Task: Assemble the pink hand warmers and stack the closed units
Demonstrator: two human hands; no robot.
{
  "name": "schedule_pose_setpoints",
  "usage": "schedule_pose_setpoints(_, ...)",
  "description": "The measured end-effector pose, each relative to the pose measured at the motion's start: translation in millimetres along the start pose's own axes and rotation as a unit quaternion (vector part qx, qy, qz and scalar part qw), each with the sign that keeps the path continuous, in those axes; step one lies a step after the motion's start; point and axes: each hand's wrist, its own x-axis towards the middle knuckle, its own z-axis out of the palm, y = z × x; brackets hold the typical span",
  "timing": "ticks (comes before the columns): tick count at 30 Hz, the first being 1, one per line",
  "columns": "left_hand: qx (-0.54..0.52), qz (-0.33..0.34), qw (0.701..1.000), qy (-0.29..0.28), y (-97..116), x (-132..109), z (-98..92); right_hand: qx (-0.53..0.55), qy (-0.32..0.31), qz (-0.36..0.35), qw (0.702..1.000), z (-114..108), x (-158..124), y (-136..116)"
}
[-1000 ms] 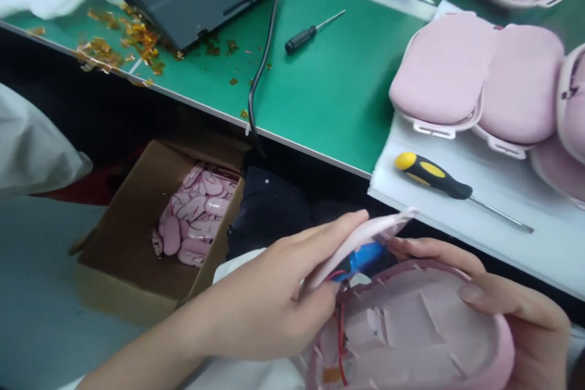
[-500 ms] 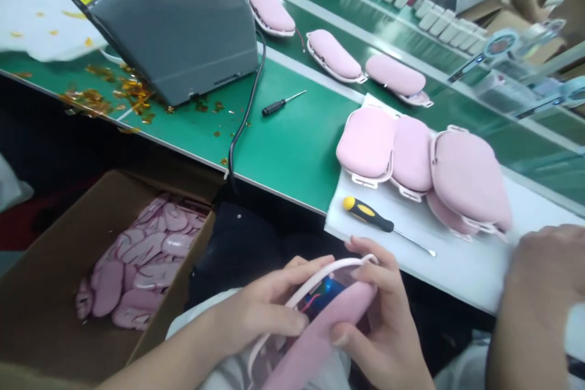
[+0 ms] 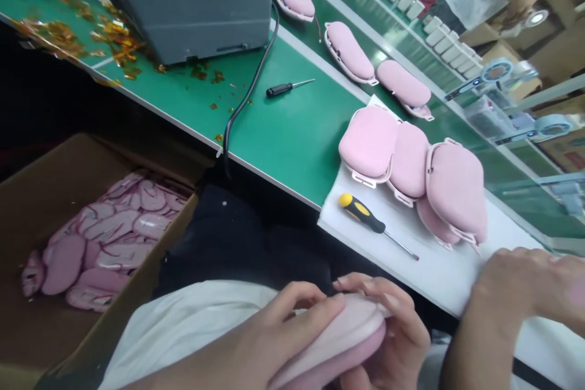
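Observation:
Down at my lap, both hands are closed around a pink padded casing (image 3: 340,344), a rounded shell with a paler upper side and a darker pink lower half. My left hand (image 3: 287,332) presses its fingers along the pale side. The far end is gripped by my right hand (image 3: 400,329), thumb underneath and fingers curled over the tip. No inner parts of the casing show from this angle. Beyond the hands, a yellow-and-black screwdriver (image 3: 363,213) lies on a white mat (image 3: 340,219). More pink casings (image 3: 372,140) with white strap loops are grouped behind it.
A co-worker's forearm (image 3: 493,311) reaches in at the right. Three pink pads (image 3: 351,55) lie farther back on the green bench (image 3: 292,146). A small black screwdriver (image 3: 278,90), a cable (image 3: 253,88), a grey machine (image 3: 201,6), and amber film scraps (image 3: 116,42) are leftward. Below, a cardboard box (image 3: 27,195) holds pink pieces.
The casing has been turned and its halves brought together, hiding the blue part and wires seen inside before. My view has shifted, and the co-worker's arm reaches farther in.

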Motion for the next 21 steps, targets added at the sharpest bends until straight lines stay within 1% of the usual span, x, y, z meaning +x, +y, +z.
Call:
schedule_pose_setpoints(2,0.007,-0.011,1.0,0.008,1.0,2.1,0.4,-0.019,-0.008,0.005,1.0,-0.4,0.5,-1.8)
schedule_pose_setpoints(4,0.023,-0.034,0.999,0.007,4.8,3.6,-1.5,-0.024,-0.005,0.034,0.999,0.9,1.3,-4.9)
schedule_pose_setpoints(8,0.055,-0.096,0.993,-0.03,6.1,0.2,-7.4,-0.049,-0.006,0.087,0.995,1.8,-1.2,-8.0)
schedule_pose_setpoints(9,0.061,-0.119,0.991,-0.022,4.3,-2.3,-8.9,-0.065,0.002,0.115,0.991,0.9,-2.6,-7.1)
schedule_pose_setpoints(10,0.067,-0.141,0.988,-0.001,2.4,-5.3,-10.9,-0.081,0.019,0.16,0.984,-0.4,-4.0,-5.7)
schedule_pose_setpoints(12,0.067,-0.173,0.981,0.057,1.7,-11.2,-17.9,-0.098,0.054,0.276,0.955,-3.6,-5.4,-2.3)
schedule_pose_setpoints(13,0.059,-0.175,0.979,0.083,4.2,-13.4,-23.6,-0.107,0.051,0.323,0.939,-5.5,-4.9,-0.9)
schedule_pose_setpoints(14,0.051,-0.168,0.98,0.096,8.9,-14.6,-31.0,-0.129,0.031,0.344,0.93,-7.5,-3.4,0.1)
schedule_pose_setpoints(15,0.046,-0.158,0.981,0.102,15.9,-14.5,-39.7,-0.171,-0.006,0.327,0.929,-9.6,-1.0,0.3)
schedule_pose_setpoints(16,0.046,-0.149,0.982,0.101,24.5,-13.1,-49.2,-0.225,-0.048,0.277,0.933,-11.5,2.0,-0.2)
schedule_pose_setpoints(18,0.067,-0.163,0.981,0.076,43.9,-6.9,-68.4,-0.316,-0.129,0.113,0.933,-13.0,8.5,-3.4)
schedule_pose_setpoints(19,0.077,-0.184,0.979,0.046,52.9,-2.8,-76.9,-0.327,-0.174,0.029,0.928,-11.9,11.2,-6.0)
schedule_pose_setpoints(20,0.081,-0.205,0.975,0.013,60.3,1.4,-84.3,-0.312,-0.224,-0.038,0.923,-9.2,12.9,-9.0)
schedule_pose_setpoints(21,0.072,-0.219,0.973,-0.019,65.4,4.9,-90.1,-0.282,-0.271,-0.075,0.917,-4.8,13.5,-12.4)
